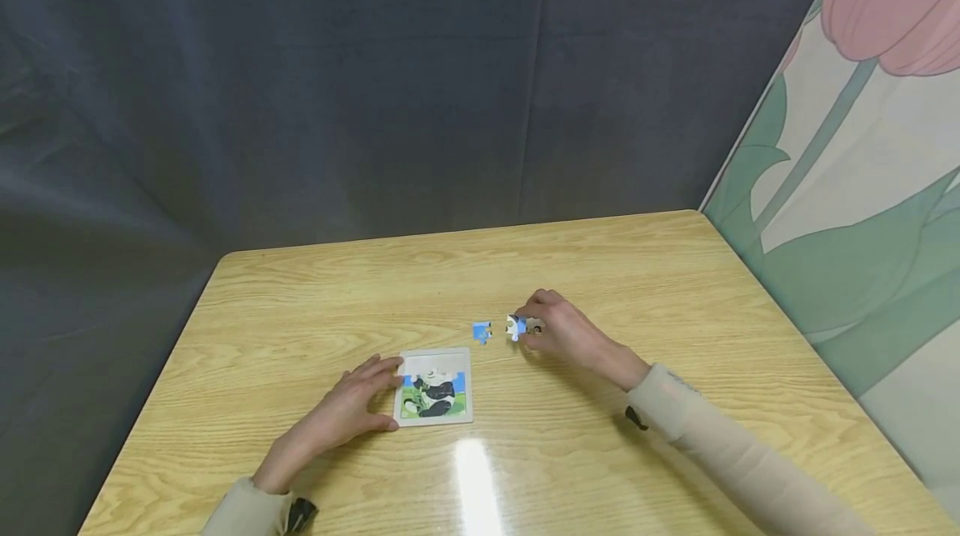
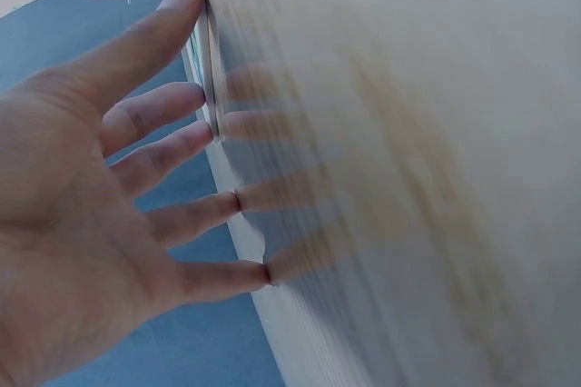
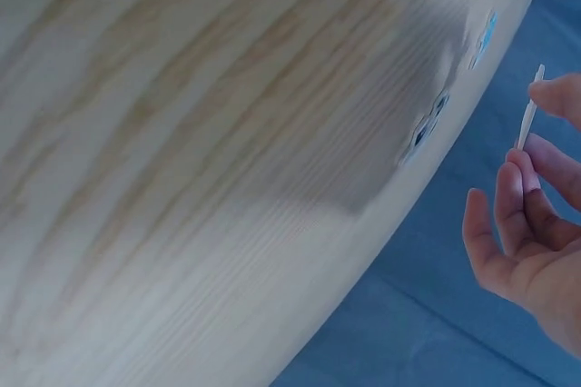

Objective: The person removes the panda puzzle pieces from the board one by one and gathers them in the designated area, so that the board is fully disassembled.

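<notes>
A light-framed panda puzzle tray (image 1: 472,386) lies on the table, its lower part filled with pieces and its top strip bare. My left hand (image 1: 345,407) rests at its left edge, fingers spread; in the left wrist view the thumb of that hand (image 2: 100,169) touches the frame. To the tray's upper right, my right hand (image 1: 566,332) pinches a blue, white and black puzzle piece (image 1: 516,327) between thumb and fingers. The right wrist view shows this piece (image 3: 530,107) edge-on, raised off the table in the hand (image 3: 536,214).
A blue piece (image 1: 482,332) lies above the tray's right corner. Another piece (image 1: 535,326) lies partly hidden beside my right hand. A dark curtain (image 1: 375,86) stands behind the wooden table (image 1: 300,294), and a flower-patterned panel (image 1: 840,211) at the right.
</notes>
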A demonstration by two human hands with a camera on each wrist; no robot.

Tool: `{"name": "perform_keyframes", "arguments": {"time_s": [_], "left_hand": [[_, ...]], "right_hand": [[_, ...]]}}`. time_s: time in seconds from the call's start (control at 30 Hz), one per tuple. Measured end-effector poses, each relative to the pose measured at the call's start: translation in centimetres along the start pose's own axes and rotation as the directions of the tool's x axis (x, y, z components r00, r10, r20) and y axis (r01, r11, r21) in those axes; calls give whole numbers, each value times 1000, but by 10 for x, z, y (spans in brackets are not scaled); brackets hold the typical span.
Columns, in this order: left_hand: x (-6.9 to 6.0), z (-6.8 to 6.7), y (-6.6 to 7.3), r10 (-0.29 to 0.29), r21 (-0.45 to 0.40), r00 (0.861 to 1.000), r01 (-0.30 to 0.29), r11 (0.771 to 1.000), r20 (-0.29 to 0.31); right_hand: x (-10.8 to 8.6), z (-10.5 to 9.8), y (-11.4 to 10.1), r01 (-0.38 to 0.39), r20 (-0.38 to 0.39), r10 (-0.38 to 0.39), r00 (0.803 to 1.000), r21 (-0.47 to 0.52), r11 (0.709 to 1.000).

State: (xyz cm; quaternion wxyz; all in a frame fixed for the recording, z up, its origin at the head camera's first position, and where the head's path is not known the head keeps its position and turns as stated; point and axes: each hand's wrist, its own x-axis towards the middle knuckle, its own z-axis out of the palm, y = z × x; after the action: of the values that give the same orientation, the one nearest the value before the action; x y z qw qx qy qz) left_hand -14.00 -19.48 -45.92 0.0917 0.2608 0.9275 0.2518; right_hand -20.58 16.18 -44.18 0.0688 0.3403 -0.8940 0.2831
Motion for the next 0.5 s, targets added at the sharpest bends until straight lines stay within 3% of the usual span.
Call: {"name": "perform_keyframes", "arguments": {"time_s": [0.5], "left_hand": [[0,1,-1,-2,-2,1000,2,1000,1]], "right_hand": [[-20,-14,28,9,-37,-11,999,-48,999]]}}
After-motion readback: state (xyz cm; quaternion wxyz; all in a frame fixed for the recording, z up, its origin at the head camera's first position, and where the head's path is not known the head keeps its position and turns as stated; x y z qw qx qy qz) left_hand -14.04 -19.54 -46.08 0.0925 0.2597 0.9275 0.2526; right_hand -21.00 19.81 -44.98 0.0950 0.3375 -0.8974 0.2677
